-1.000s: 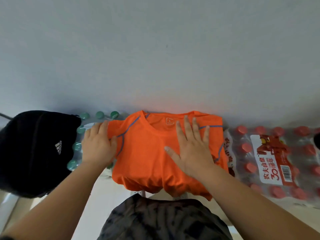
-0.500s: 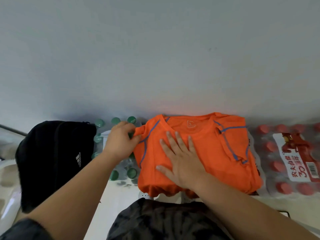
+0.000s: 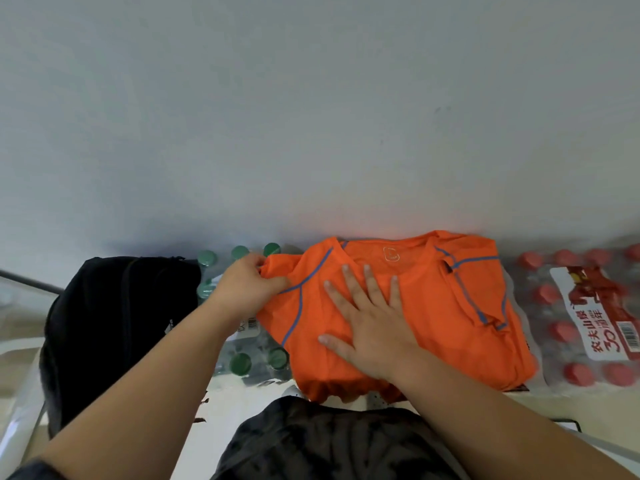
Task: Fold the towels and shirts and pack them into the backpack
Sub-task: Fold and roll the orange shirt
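As the left hand [image 3: 247, 287] pinches a sleeve, the right hand [image 3: 372, 329] lies flat on the orange knit shirt [image 3: 446, 306], lower centre.
Probably light, limp fabric; best gripped at its folded edges.

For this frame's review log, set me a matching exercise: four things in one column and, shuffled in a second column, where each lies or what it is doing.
Column one
1. left hand
2. right hand
3. black backpack
4. red-capped bottle pack

Column two
A. lies to the right of the shirt
B. pinches the left edge of the orange shirt
C. lies flat, fingers spread, on the shirt
D. sits to the left of the green-capped bottles

Pairs: 1-B, 2-C, 3-D, 4-A
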{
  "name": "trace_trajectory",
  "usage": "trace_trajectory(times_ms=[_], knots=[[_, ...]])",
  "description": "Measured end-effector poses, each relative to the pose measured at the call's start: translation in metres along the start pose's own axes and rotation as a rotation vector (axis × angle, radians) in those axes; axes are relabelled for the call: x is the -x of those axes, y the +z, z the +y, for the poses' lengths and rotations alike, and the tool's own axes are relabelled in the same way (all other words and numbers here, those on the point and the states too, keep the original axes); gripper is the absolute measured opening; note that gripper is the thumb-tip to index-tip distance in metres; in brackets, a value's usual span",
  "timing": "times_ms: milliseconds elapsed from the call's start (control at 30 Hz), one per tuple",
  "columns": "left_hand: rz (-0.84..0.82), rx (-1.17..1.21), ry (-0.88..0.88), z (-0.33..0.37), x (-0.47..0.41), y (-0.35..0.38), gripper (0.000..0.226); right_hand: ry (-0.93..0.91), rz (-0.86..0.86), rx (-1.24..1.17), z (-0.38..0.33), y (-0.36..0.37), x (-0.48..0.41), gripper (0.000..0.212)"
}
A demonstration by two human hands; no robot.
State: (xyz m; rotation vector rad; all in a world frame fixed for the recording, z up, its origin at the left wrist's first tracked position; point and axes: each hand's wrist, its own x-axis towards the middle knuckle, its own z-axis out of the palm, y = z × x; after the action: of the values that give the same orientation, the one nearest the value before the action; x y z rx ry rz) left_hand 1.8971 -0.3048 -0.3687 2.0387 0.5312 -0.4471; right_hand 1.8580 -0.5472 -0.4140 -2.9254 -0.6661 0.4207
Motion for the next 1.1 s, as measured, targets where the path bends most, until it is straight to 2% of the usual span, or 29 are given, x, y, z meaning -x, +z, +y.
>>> trace_trajectory(times_ms=[67,133,267,367,467,700,833,967,1100], knots=[[-0.060,-0.038,-0.036,-0.001,0.002,-0.008,0.039,-0.004,0.004,0.003,0.001,0.000,0.000,0.090],[-0.068,-0.121,-0.040,0.000,0.009,-0.015,0.028,-0.007,0.006,-0.002,0.001,0.000,0.000,0.090],[0.032,-0.132,-0.007,0.000,0.015,-0.026,0.022,-0.009,-0.002,0.005,0.002,0.001,-0.001,0.091],[0.111,0.173,0.017,-0.001,0.015,-0.028,0.032,-0.009,-0.003,0.018,0.002,0.001,-0.002,0.089],[0.067,0.389,0.002,0.002,0.021,-0.020,0.011,-0.007,0.004,0.015,0.002,0.001,-0.002,0.092],[-0.017,0.221,-0.009,-0.008,0.024,-0.011,0.014,0.003,-0.021,0.031,0.003,-0.001,-0.004,0.092],[-0.151,0.133,-0.014,-0.010,0.029,-0.013,0.030,-0.001,-0.033,0.037,0.004,-0.003,-0.005,0.090],[-0.029,0.174,-0.009,-0.012,0.033,-0.011,0.024,-0.004,-0.051,0.046,0.005,-0.003,-0.005,0.089],[0.087,0.188,0.093,-0.014,0.036,-0.010,0.019,-0.004,-0.055,0.033,0.005,-0.004,-0.006,0.088]])
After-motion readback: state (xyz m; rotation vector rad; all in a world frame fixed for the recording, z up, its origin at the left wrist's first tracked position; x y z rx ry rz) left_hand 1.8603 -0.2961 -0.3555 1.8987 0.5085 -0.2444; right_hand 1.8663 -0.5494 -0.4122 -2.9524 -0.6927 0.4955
